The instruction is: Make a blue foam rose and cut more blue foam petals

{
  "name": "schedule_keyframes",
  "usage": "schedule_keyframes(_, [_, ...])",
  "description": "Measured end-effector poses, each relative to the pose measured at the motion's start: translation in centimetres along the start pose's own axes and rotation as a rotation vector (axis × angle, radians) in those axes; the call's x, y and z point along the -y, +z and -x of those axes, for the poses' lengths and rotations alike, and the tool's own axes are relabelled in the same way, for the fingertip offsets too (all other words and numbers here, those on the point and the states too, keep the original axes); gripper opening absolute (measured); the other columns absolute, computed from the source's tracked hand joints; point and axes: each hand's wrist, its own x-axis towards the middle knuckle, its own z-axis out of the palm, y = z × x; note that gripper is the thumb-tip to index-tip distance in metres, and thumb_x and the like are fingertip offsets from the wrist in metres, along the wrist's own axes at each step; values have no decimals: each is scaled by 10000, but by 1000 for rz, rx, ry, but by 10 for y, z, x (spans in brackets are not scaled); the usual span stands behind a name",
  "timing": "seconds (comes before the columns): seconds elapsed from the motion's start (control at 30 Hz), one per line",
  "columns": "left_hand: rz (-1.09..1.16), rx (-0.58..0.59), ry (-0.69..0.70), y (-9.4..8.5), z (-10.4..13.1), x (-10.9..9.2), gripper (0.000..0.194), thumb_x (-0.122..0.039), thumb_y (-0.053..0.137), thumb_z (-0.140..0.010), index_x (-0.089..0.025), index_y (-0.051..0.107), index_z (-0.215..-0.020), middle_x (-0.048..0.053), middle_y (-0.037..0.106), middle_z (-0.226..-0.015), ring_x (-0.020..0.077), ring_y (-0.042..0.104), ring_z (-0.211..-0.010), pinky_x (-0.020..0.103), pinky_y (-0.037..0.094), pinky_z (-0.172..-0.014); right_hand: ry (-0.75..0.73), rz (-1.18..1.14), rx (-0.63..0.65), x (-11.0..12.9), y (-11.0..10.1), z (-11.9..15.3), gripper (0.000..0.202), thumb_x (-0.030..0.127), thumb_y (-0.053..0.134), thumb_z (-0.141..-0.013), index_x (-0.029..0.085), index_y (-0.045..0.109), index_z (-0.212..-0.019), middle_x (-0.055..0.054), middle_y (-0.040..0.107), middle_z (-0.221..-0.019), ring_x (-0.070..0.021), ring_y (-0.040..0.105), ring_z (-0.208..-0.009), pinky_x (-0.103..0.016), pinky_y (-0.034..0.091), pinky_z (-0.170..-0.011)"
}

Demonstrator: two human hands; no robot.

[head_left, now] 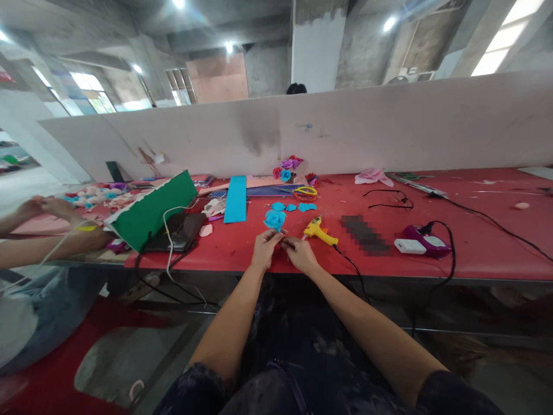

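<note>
Pinching together at the near edge of the red table (432, 271), the left hand (264, 249) and right hand (301, 254) both closed on a blue flower (275, 219), which stood just above the fingertips; how tightly each gripped was too small to tell. A yellow glue gun (318, 230) lay just right of the right hand, its cord trailing off the edge. Blue petals (294, 206) and scissors (305, 191) sat farther back, a blue strip (235, 199) to their left. Another person's arm (47, 245) rested at far left
</note>
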Motion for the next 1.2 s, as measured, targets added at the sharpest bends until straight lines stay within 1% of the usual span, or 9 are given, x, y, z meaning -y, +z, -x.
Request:
schedule_keyframes(0.13, [-3, -20, 6, -1, -2, 2, 225, -361, 801, -612, -162, 743, -699, 49, 711, -703, 176, 634, -733, 289, 473, -733, 9, -4, -4, -1, 1, 0, 209, 251, 513, -843, 203, 717, -836, -30, 699, -673, -192, 649, -633, -270, 472, -591])
schedule_keyframes(0.3, [-20, 18, 4, -1, -2, 1, 224, -368, 784, -641, -162, 748, -721, 63, 720, -736, 186, 645, -757, 295, 472, -751, 11, -14, 5, -3, 2, 0, 216, 267, 504, -851, 209, 712, -832, -21, 676, -621, -200, 643, -620, -273, 468, -577])
schedule_keyframes(0.47, [-20, 14, 9, -1, -2, 1, 242, -369, 784, -645, -162, 748, -766, 57, 720, -763, 165, 630, -713, 281, 466, -695, 12, -19, 11, -4, 1, 0, 220, 272, 501, -860, 202, 709, -862, -31, 701, -679, -198, 645, -617, -281, 476, -588])
schedule_keyframes(0.6, [-15, -23, 34, 0, -1, 2, 220, -361, 798, -623, -169, 744, -718, 41, 714, -719, 157, 627, -708, 286, 471, -724, 11, -24, 3, -5, 2, 0, 223, 273, 503, -854, 204, 714, -879, -36, 723, -743, -179, 631, -575, -275, 477, -576])
schedule_keyframes(0.73, [-40, 17, 41, 2, 2, 0, 215, -356, 799, -615, -173, 760, -720, 43, 724, -722, 175, 632, -718, 304, 484, -727, 22, -22, -12, -3, 1, 1, 220, 237, 496, -842, 190, 709, -811, -35, 701, -626, -179, 616, -499, -277, 479, -554])
schedule_keyframes(0.83, [-70, 62, 40, 4, 5, -3, 192, -325, 830, -557, -179, 752, -655, 26, 716, -697, 190, 629, -737, 319, 492, -740, 42, -17, -37, -4, 1, 0, 221, 154, 497, -800, 195, 667, -664, -25, 663, -529, -187, 626, -499, -270, 485, -556])
schedule_keyframes(1.0, [-98, 92, 38, 4, 6, -5, 209, -300, 849, -511, -158, 749, -627, 36, 721, -735, 213, 632, -830, 319, 491, -781, 57, 15, -102, -11, 3, -3, 251, 19, 517, -703, 199, 569, -536, -25, 659, -576, -176, 631, -593, -257, 481, -602])
schedule_keyframes(1.13, [-95, 104, 38, 3, 5, -3, 188, -296, 836, -533, -159, 753, -632, 39, 731, -793, 202, 632, -814, 309, 492, -769, 36, 22, -115, -14, 4, -4, 195, 107, 603, -795, 169, 565, -615, 15, 628, -643, -129, 593, -618, -277, 487, -656])
schedule_keyframes(1.2, [-96, 107, 39, 1, 5, -1, 174, -285, 831, -542, -158, 753, -633, 34, 731, -788, 193, 629, -801, 303, 490, -769, 24, 10, -115, -14, 4, -4, 197, 127, 593, -803, 172, 566, -613, 8, 624, -642, -135, 592, -610, -276, 481, -643])
